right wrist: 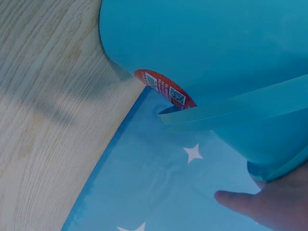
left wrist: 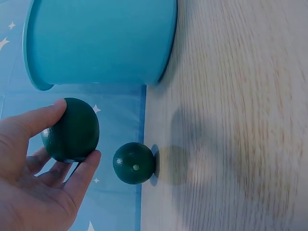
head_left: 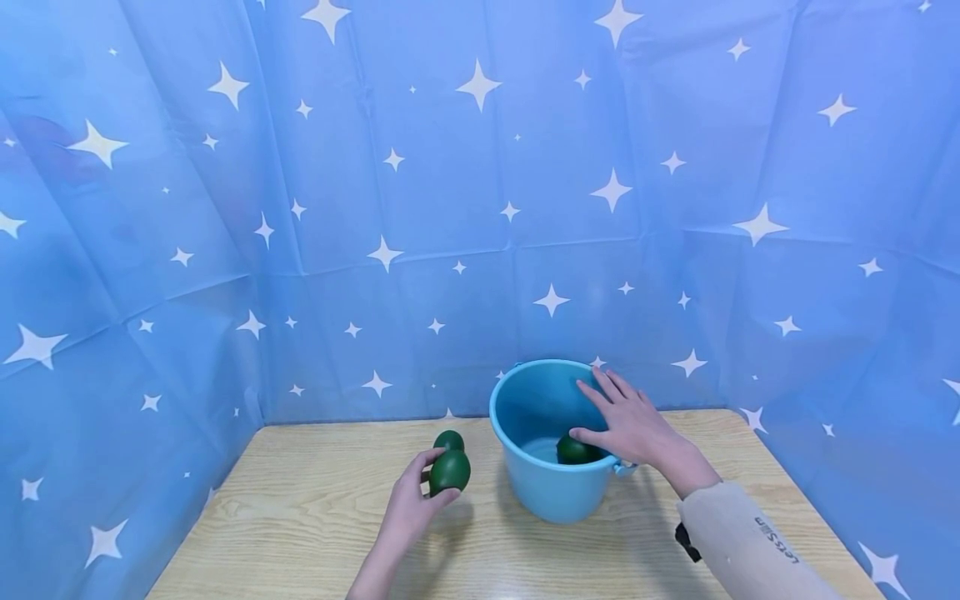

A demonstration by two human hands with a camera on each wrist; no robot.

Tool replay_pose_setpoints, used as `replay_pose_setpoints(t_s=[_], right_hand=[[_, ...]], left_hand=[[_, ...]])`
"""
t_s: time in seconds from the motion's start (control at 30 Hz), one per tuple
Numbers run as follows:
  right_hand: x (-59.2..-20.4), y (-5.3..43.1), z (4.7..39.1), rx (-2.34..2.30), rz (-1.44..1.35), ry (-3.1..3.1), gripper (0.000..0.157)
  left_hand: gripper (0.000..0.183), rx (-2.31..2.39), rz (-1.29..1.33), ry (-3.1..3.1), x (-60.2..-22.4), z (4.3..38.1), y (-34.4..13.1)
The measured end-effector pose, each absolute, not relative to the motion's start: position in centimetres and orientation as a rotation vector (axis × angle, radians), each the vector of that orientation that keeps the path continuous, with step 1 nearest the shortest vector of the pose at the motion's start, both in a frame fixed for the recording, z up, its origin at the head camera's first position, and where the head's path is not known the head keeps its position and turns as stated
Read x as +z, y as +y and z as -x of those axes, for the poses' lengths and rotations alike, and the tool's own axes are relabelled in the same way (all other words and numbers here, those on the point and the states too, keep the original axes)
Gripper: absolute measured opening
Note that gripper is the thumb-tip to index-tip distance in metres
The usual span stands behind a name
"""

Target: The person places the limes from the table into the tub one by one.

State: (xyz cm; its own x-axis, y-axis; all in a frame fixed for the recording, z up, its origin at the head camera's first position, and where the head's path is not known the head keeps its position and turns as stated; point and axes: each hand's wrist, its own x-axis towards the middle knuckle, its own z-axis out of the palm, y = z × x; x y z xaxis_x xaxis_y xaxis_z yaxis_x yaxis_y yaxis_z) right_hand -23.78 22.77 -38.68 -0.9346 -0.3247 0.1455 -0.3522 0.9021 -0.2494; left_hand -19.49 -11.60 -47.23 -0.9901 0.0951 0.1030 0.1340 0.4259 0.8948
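Observation:
My left hand holds a dark green lime between thumb and fingers, raised above the table. Behind it, a second lime rests on the tabletop; its pale stem end shows in the left wrist view. A light blue bucket stands upright to the right. Inside lies another lime, partly hidden by my right hand. That hand reaches over the bucket's right rim with fingers spread and fairly straight. Whether its thumb touches the lime I cannot tell.
The bucket's handle hangs down its side, near a red label. A pale wooden table carries everything. Blue star-patterned cloth encloses the back and both sides.

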Motion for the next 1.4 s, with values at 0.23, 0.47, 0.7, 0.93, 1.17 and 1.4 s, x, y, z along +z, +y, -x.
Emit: replay_pose_setpoints(t_s=[0.23,0.47,0.7,0.93,1.17,1.4], right_hand=[[-38.7,22.8,23.8,0.424,-0.533,-2.958,0.086],[-38.7,22.8,23.8,0.428,-0.532,-2.957,0.086],[-38.7,22.8,23.8,0.424,-0.529,-2.958,0.086],[-38.7,22.8,23.7,0.428,-0.530,-2.952,0.086],[-38.8,22.8,23.8,0.432,-0.531,-2.953,0.086],[-38.9,22.8,23.8,0.423,-0.530,-2.957,0.086]], left_hand=[[0.065,-1.663,0.209,-2.608,-46.9,19.4,-11.5],[0.065,-1.681,0.203,-2.597,-46.5,19.3,-11.5],[0.064,-1.710,0.204,-2.571,-46.1,19.2,-11.4],[0.064,-1.696,0.206,-2.562,-46.0,19.2,-11.4],[0.062,-1.687,0.202,-2.551,-45.8,19.1,-11.3],[0.062,-1.691,0.208,-2.539,-45.7,19.2,-11.4]])
